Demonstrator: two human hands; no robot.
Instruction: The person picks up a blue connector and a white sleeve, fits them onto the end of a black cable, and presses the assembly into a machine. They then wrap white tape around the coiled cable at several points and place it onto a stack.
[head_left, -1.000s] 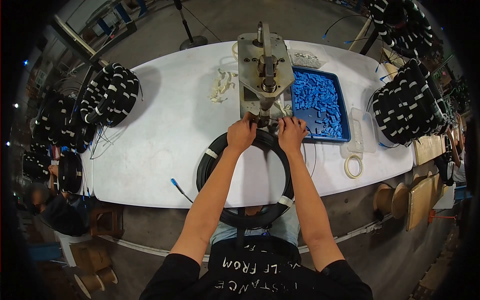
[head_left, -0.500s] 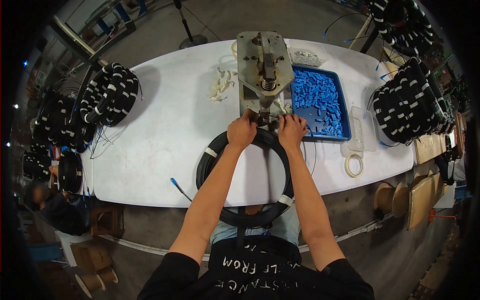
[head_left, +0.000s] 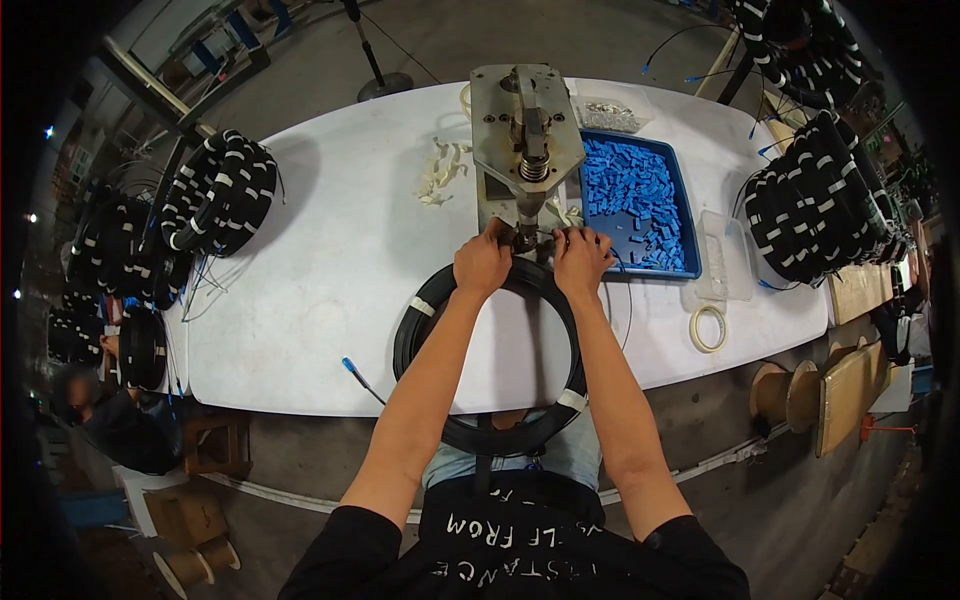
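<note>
At the foot of a metal press [head_left: 527, 130], both hands work on either side of its lower tip. My left hand [head_left: 483, 262] is closed, with its fingertips against the press base; what they pinch is hidden. On the other side, my right hand [head_left: 582, 264] is closed on a thin black cable that curves out past its fingers and down. A large black cable coil [head_left: 407, 340], bound with white tape, lies below my hands and overhangs the table edge. One cable end with a blue connector [head_left: 347, 364] sticks out to the left.
A blue tray [head_left: 697, 262] of small blue connectors stands right of the press. Near it are clear plastic boxes [head_left: 738, 260] and a tape roll [head_left: 708, 329]. Taped cable coils [head_left: 225, 195] hang at left, more coils [head_left: 820, 205] at right. Another person [head_left: 130, 425] sits at far left.
Both hands keep their places at the press, with barely any movement. The view has shifted very slightly.
</note>
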